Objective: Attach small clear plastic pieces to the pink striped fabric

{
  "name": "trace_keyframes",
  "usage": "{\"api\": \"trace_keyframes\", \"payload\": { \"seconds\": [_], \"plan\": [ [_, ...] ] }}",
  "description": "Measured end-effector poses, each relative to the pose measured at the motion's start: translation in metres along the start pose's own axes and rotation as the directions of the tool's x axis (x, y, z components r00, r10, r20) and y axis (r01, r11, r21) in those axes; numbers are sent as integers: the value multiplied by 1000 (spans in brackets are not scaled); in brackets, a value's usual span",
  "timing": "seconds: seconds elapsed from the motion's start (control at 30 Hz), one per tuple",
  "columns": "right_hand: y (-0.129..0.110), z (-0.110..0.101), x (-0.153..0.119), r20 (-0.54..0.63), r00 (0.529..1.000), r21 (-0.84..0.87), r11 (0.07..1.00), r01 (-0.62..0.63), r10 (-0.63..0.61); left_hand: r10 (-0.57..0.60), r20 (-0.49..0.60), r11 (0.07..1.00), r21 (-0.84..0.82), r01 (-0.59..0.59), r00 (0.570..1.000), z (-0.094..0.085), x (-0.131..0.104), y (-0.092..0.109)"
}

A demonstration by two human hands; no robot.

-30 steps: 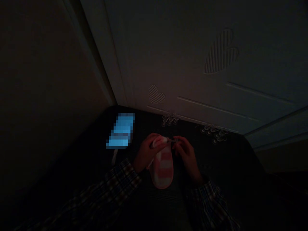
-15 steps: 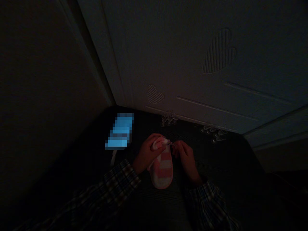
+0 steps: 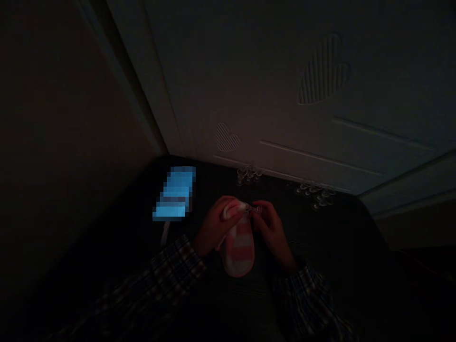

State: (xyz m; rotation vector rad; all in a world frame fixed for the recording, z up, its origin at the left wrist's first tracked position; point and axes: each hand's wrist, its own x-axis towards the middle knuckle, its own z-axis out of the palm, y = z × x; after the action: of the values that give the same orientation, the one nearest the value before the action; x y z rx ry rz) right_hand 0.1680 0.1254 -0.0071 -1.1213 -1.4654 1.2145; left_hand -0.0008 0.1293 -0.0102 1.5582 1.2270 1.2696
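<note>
My left hand (image 3: 215,221) is closed on a pink-and-white striped cloth piece (image 3: 242,251), rounded at its lower end like a mitt or slipper. Its upper part is bunched under my fingers. From the cloth's upper right edge juts a small clear stemmed glass (image 3: 253,209); whatever lies inside the cloth is hidden. My right hand (image 3: 272,228) pinches the glass at its outer end, thumb below and fingers above. In the dimness, fine detail is lost.
Small stemmed glasses stand in two groups along the back of the dark table: one group (image 3: 248,175) behind my hands, another (image 3: 316,194) to the right. A lit phone (image 3: 174,192) with a pale cable lies at left. A panel with raised hearts (image 3: 228,137) rises behind.
My right hand has shifted its grip, its fingers now higher and around the glass's outer end, so more of the glass shows. My left hand keeps its hold. The view has moved slightly.
</note>
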Motion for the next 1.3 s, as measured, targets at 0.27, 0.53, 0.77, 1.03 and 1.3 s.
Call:
{"api": "trace_keyframes", "payload": {
  "seconds": [0.27,0.53,0.77,1.03,1.3],
  "plan": [
    [-3,-2,-1,35,999,-138,990,2,3,25,1,1000,16,-25,1000,-1,0,1],
    [-6,-1,-3,-6,1000,-187,982,-17,17,16,-19,1000,8,-16,1000,-2,-2,1],
    [-12,-6,-1,-158,986,13,998,-53,55,-21,-101,999,28,24,995,-4,1,2],
    [-12,-3,-1,-34,999,110,993,-38,42,-135,-29,986,-100,131,990,-2,-1,5],
    [-9,-1,-2,86,995,129,990,-62,51,33,-55,995,-93,-38,998,-5,2,12]
  ]
}}
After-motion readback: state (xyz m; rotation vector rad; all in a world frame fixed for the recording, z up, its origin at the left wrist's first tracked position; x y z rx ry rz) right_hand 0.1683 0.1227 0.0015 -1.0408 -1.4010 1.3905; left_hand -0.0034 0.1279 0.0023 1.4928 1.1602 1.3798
